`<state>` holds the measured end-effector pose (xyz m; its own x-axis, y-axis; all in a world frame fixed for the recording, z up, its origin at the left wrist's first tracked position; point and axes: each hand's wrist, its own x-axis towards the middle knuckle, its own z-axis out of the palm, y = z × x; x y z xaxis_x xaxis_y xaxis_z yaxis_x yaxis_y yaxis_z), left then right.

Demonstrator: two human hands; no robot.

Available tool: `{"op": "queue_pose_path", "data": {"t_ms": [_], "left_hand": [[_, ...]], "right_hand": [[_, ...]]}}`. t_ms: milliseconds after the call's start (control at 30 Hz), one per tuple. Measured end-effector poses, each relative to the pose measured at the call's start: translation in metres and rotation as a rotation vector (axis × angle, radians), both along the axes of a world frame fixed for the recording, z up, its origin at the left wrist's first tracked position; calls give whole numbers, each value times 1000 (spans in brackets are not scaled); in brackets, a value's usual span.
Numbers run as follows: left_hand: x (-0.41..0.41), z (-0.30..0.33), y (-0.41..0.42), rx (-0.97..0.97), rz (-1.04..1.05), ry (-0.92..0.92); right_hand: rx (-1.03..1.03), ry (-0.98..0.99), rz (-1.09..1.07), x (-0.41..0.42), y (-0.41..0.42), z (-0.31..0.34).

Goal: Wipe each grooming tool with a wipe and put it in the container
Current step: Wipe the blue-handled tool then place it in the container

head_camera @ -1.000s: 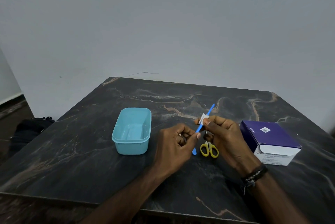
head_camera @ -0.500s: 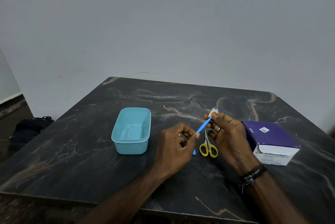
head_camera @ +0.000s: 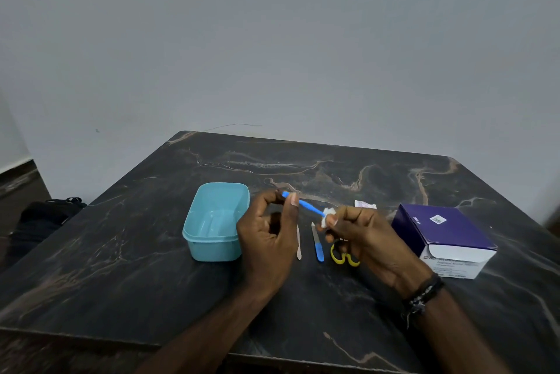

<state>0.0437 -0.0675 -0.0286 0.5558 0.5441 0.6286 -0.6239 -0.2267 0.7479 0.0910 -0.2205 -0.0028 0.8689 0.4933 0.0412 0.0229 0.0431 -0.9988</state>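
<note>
Dark marble with brown veins makes the table (head_camera: 127,252), and both hands work above its middle part. The left hand (head_camera: 268,240) pinches one end of a thin blue tool (head_camera: 304,203) between thumb and fingers. The right hand (head_camera: 360,234) pinches a small white wipe (head_camera: 328,216) around the other end of the same tool, so the tool lies almost level between the two hands, above the table surface.

The turquoise container (head_camera: 216,219) stands just beside the left hand, on its left side, and I see nothing inside it. Under the hands three more tools lie on the table: a pale thin stick (head_camera: 299,245), a nail file with a blue handle (head_camera: 317,243), and scissors with yellow handles (head_camera: 344,255), partly hidden by the right hand. A purple and white box (head_camera: 445,237) stands to the right of the right hand, near the right edge of the table. A small white packet (head_camera: 365,205) lies behind the right hand.

Wide bare surface stays at the far side of the table and at its left part. The near edge is close to the forearms. A black bag (head_camera: 45,219) lies on the floor beyond the left edge.
</note>
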Motion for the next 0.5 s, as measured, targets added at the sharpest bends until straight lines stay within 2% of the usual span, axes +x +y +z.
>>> {"op": "queue_pose_path", "data": {"t_ms": [100, 200, 400, 500], "left_hand": [[2, -1, 1, -25, 0, 22], [2, 0, 0, 30, -15, 54], [5, -6, 1, 153, -59, 125], [5, -5, -1, 153, -47, 118]], "right_hand": [[-115, -24, 132, -4, 1, -1], [-144, -55, 232, -6, 3, -4], [-69, -89, 144, -2, 3, -6], [-65, -99, 165, -2, 3, -6]]}}
